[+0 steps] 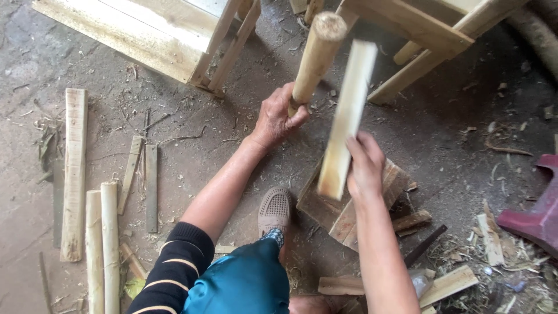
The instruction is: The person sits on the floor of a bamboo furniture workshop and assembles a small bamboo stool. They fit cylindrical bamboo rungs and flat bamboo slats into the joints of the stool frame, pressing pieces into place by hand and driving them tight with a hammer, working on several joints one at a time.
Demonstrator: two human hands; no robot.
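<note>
Rising toward the lens, a round pale pole (317, 55) is being gripped low down by the left hand (278, 119), fingers wrapped tight around it, so that its cut end is standing up closest to the camera. It is leaning slightly to the right, and holding it by the lower end seems to be keeping it upright and steady while the rest stays free.

Just beside it, the right hand (365, 166) is clasping a flat wooden slat (347, 119), fingers closed around the lower part. The slat is blurring, so it is moving; its upper end is sitting right next to the pole, though I cannot tell whether the two are touching. Gripped low like that, it looks to be swung as a striker or a gauge, but that is only my reading.

Below the hands, a foot in a perforated grey shoe (274, 209) is planted on the dirt floor (459, 145), close to a low stack of flat boards (349, 215) that appears to be serving as a working block under the slat. A blue-clad knee and a striped dark sleeve are filling the bottom edge.

Off to the left, cut poles (102, 244) and a long plank (74, 171) are lying side by side, set apart from the work. Shavings and offcuts are littering the right side near a dark red stool (537, 212), and wooden frames (424, 29) are standing at the top.
</note>
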